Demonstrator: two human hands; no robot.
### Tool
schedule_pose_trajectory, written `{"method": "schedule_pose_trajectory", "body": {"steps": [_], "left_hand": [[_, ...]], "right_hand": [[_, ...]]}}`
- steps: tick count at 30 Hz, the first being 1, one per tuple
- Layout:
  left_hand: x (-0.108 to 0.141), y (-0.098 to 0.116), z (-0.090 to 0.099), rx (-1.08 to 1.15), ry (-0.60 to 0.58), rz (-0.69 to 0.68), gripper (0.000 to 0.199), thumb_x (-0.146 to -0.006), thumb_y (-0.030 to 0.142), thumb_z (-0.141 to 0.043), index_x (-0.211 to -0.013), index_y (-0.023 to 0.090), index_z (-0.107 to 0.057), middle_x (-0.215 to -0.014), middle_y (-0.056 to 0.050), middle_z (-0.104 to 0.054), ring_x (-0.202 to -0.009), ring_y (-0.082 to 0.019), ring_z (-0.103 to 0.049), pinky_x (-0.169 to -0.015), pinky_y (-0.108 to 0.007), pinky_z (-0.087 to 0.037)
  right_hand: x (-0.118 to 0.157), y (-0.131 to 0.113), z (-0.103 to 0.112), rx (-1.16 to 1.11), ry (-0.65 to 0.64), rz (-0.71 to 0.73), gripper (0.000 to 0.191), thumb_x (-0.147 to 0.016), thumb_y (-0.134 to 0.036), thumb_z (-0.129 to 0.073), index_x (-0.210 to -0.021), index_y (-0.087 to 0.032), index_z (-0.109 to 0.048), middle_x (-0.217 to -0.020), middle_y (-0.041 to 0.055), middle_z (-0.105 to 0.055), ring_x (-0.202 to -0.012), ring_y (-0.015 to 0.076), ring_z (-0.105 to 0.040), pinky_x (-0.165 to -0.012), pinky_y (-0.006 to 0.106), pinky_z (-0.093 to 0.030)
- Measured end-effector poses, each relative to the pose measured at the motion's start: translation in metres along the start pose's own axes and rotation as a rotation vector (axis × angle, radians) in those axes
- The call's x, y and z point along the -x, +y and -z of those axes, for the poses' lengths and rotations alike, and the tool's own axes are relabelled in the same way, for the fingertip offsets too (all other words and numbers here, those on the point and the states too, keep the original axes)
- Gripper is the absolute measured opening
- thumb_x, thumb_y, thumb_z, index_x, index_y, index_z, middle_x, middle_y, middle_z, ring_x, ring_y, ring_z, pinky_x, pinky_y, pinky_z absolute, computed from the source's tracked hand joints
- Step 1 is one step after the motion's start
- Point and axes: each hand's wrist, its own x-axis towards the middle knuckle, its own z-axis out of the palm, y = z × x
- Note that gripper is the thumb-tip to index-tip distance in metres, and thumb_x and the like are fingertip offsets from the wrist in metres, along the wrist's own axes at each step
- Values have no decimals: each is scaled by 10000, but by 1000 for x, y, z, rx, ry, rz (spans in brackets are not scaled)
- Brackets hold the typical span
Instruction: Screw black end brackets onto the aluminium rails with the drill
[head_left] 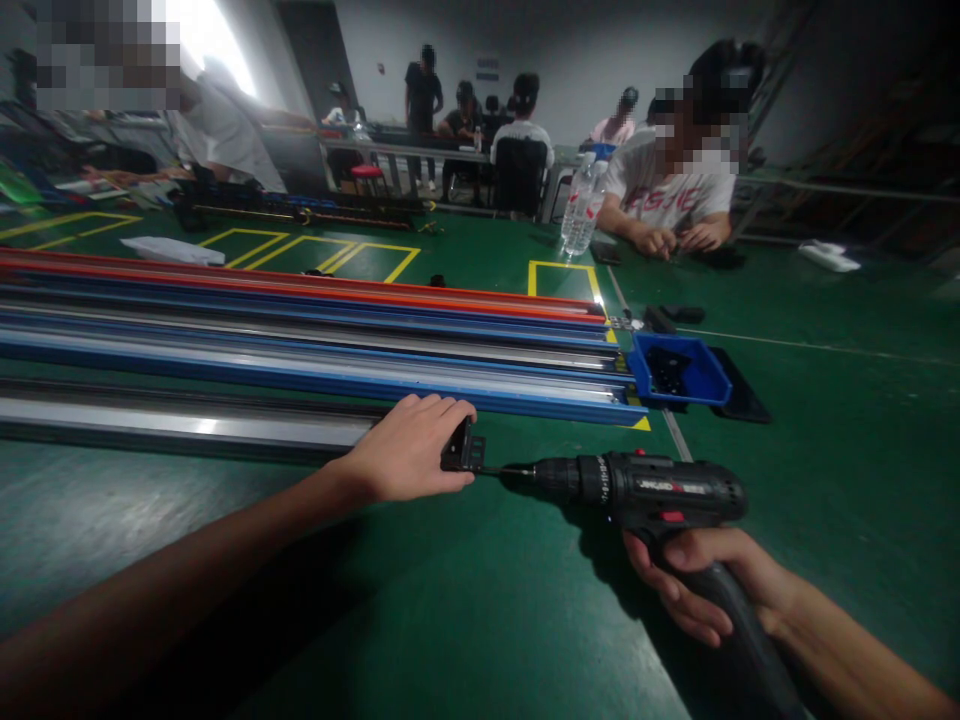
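Observation:
My left hand [416, 450] is wrapped over the right end of a long dark metal rail [202, 425], its fingers closed around a black end cap [455, 447] there. A small bracket-like part [478, 452] juts from that cap. In my right hand [697, 585] is a black cordless drill [660, 490], held by its handle and pointing left. The drill's long bit [506, 471] reaches the end cap; whether it sits in a screw is too small to tell.
Blue rails [450, 385] and an orange rail [375, 290] lie behind, parallel. A blue bin [701, 380] of small black parts stands by their right ends, beside a dark flat object [750, 395]. Plastic bottles [581, 215] stand farther back. A person [667, 200] sits across the green table [847, 480].

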Motion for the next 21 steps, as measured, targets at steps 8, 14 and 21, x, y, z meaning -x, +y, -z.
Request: {"method": "schedule_pose_trajectory", "body": {"steps": [8,14,21], "left_hand": [[0,2,1,-6,-9,7,563,-804,526,-701,-1245,208,-556,-1186,-78,-669,-1066,-291,-600,-904,-413,-397],[0,1,0,-9,-10,13,547,-811,528,-692,-1240,218,-552,-1179,-74,-667,-1059,-290,-596,-899,-411,-395],[0,0,-1,-16,-5,5,562,-816,536,-687,-1256,215,-549,-1184,-79,-667,-1055,-296,-598,-897,-414,-396]], "right_hand": [[0,0,1,-10,16,-17,224,-850,-214,-623,-1004,-84,-722,-731,28,-646,-371,30,-443,-446,181,-508],[1,-1,0,-8,27,-20,219,-850,-208,-618,-986,-74,-726,-712,29,-638,-374,34,-450,-446,187,-503],[-1,0,0,-6,16,-6,244,-864,-218,-621,-1024,-68,-729,-736,41,-649,-370,31,-450,-439,182,-495]]}}
